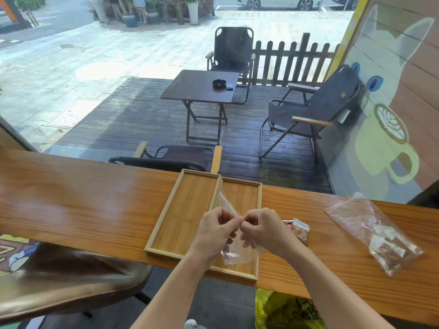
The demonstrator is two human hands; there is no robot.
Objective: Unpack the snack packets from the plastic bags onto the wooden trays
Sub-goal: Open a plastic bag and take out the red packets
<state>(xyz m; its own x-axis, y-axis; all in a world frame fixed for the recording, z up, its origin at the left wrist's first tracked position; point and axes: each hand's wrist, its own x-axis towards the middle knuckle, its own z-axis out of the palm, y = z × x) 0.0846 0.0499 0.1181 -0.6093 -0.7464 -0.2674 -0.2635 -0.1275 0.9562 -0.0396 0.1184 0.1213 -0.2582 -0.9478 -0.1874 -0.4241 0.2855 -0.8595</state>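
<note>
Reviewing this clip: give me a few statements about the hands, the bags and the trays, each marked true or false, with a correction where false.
1. Both hands, left hand and right hand, pinch the top of a clear plastic zip bag. True.
2. The two rectangular wooden trays, left and right, are stacked. False: they lie side by side on the long wooden counter.
3. A second clear plastic bag with packets lies to the right of the trays. True.
4. The left tray is full of snack packets. False: no packets show in it.
</note>
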